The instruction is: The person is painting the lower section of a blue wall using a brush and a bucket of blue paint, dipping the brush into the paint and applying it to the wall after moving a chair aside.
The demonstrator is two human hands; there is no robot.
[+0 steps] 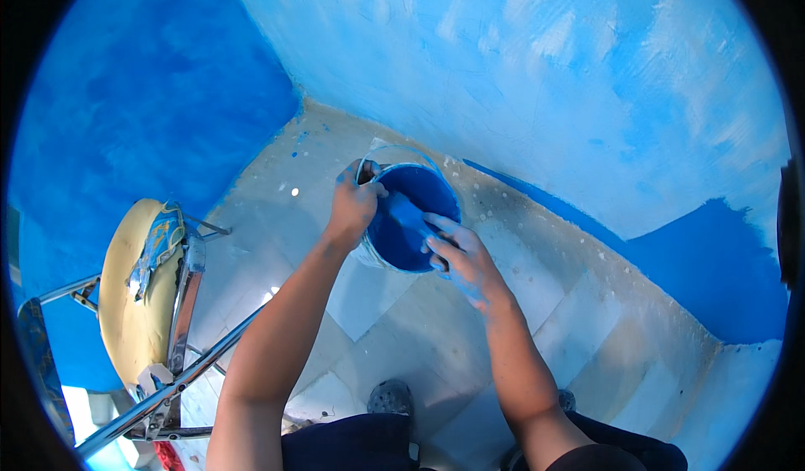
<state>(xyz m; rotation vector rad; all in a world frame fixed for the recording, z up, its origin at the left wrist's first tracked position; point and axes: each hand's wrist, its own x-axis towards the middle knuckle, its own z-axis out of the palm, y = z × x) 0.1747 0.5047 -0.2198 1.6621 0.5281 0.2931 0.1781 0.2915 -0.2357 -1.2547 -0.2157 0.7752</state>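
A bucket (391, 263) of deep blue paint stands on the floor near the wall corner, its thin handle arched up over the far rim. My left hand (359, 196) is closed around the left side of the rim. A paintbrush (406, 212), coated all over in blue, is tilted over the paint inside the bucket mouth. Its grip end sits in my right hand (459, 257), whose fingers are closed and smeared with blue paint. The brush's head points toward my left hand, and its far tip blends into the blue.
A metal-framed folding chair (189, 291) with a worn yellow cushion (134, 299) is at my left. The left wall (151, 94) is dark blue; the right wall (545, 77) is light blue with a dark patch (713, 261) low down. My shoe (391, 398) rests on the tiled floor (369, 303).
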